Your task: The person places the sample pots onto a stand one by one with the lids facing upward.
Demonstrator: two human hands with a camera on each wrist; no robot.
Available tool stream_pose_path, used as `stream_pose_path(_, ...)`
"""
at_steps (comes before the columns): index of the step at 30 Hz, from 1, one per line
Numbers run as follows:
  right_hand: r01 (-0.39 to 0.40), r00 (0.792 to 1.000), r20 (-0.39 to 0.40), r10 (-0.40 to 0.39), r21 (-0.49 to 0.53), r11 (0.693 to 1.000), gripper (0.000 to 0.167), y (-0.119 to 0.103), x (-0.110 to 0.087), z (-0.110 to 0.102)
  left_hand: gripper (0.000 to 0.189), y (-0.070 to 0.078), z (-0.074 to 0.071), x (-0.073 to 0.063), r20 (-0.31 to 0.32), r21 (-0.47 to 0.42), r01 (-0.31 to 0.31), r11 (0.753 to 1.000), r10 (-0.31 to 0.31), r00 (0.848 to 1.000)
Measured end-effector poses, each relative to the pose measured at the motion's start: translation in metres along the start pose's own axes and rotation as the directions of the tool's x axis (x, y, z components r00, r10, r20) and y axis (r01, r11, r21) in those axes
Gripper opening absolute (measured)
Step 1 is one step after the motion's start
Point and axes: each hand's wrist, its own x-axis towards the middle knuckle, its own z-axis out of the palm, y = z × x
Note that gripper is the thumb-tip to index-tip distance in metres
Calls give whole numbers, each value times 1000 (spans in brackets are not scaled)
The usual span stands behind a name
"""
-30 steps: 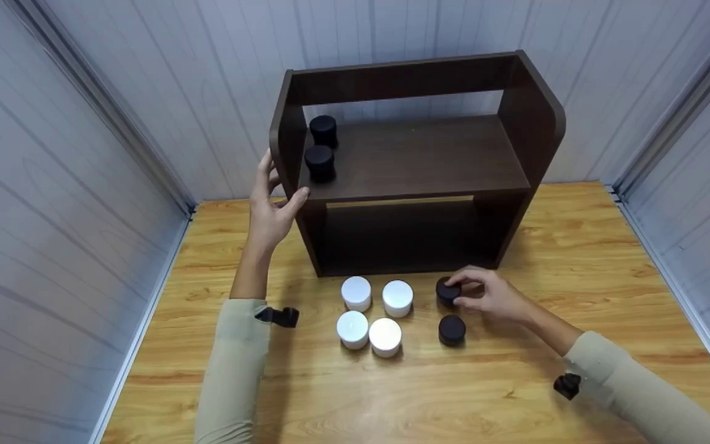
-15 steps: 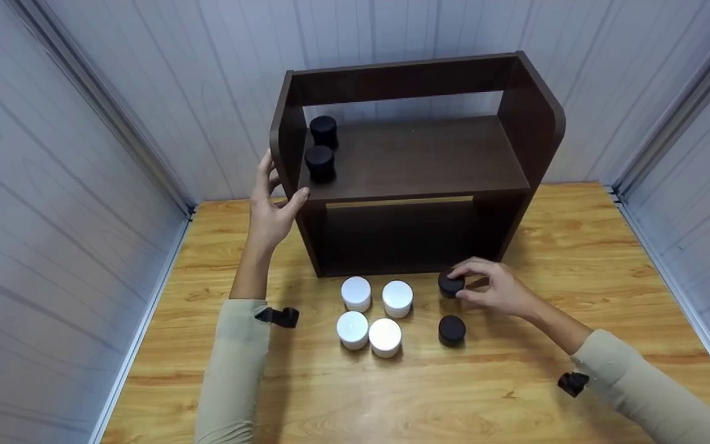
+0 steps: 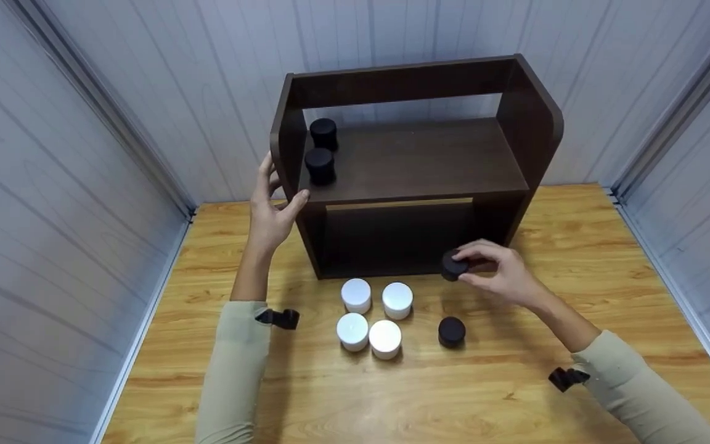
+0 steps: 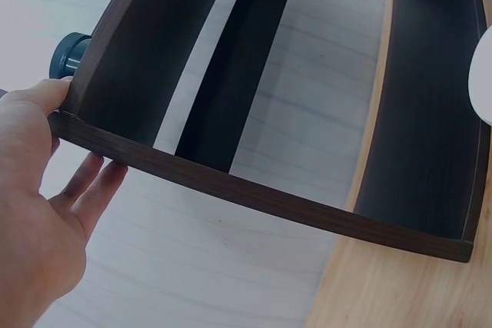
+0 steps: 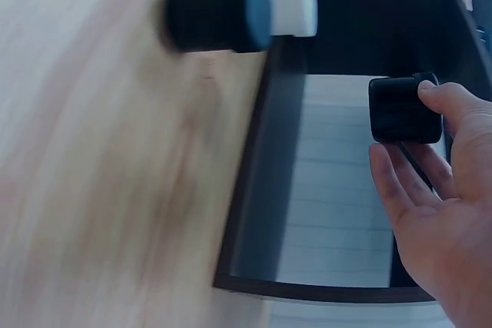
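Observation:
My right hand [image 3: 503,274] pinches a small black lidded jar [image 3: 452,266] in front of the shelf's lower opening. In the right wrist view this jar [image 5: 403,113] sits between thumb and fingertips, held off the table. My left hand [image 3: 270,219] grips the left side panel of a dark brown two-tier shelf [image 3: 429,154]. The left wrist view shows that hand [image 4: 34,197] with the thumb on one side of the panel's edge and fingers on the other. Two black jars, one rear [image 3: 323,133] and one front [image 3: 320,166], stand on the upper tier at its left end.
Several white lidded jars [image 3: 385,338] stand grouped on the wooden table [image 3: 515,394] before the shelf. Another black jar [image 3: 452,332] stands to their right. Pale panel walls [image 3: 84,203] enclose the table at the back and both sides.
My right hand has lifted the black jar off the table and carried it up and forward toward the shelf. My left hand has stayed on the side panel.

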Motion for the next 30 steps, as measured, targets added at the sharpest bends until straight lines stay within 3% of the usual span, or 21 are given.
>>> stream_pose_path(21, -33, 993, -109, 45, 110, 993, 37, -46, 18, -11, 87, -2, 2, 0, -7, 4, -14, 1000, 14, 1000)
stream_pose_path(30, -4, 987, -160, 24, 125, 992, 37, -62, 28, -9, 87, 0, 0, -2, -9, 11, -15, 1000, 15, 1000)
